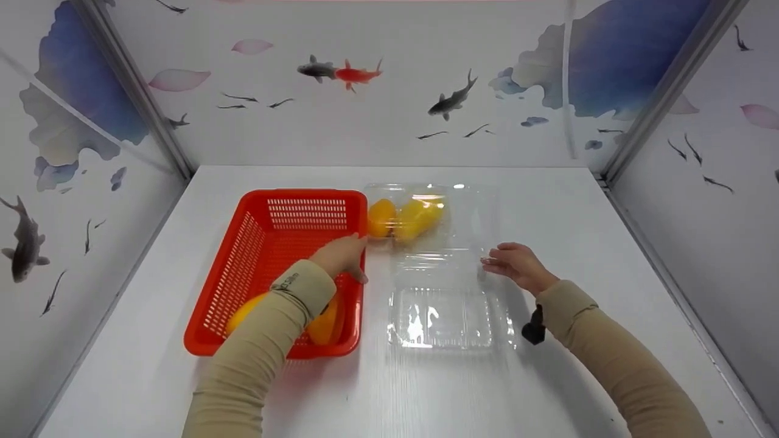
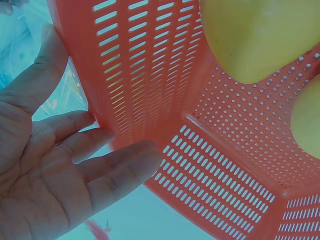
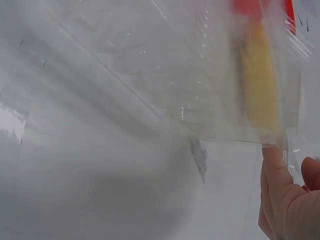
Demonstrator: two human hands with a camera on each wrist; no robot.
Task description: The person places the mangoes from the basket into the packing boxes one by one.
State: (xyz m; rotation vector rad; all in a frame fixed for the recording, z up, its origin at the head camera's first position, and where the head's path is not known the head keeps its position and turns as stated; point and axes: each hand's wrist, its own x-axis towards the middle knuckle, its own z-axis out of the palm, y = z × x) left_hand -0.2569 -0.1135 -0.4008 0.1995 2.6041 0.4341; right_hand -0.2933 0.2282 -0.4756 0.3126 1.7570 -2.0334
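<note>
My left hand point(image 1: 342, 254) is at the right rim of the red basket point(image 1: 201, 344), thumb apart from the fingers. In the left wrist view the palm of my left hand point(image 2: 55, 175) faces up and its fingertips lie against the basket's outer wall point(image 2: 85, 65). A clear plastic container point(image 1: 441, 319) lies unfolded to the right. Orange fruit point(image 1: 381, 217) and yellow fruit point(image 1: 417, 219) show through its far half. My right hand point(image 1: 520, 266) is at the container's right side, fingers extended; in the right wrist view, fingers point(image 3: 274, 162) touch the plastic edge, thumb apart.
Inside the basket's near end are a yellow fruit point(image 1: 244, 311) and an orange one point(image 1: 325, 322), partly hidden by my left sleeve point(image 1: 249, 353). Patterned walls point(image 1: 389, 134) enclose the white table point(image 1: 548, 201) at the back and both sides.
</note>
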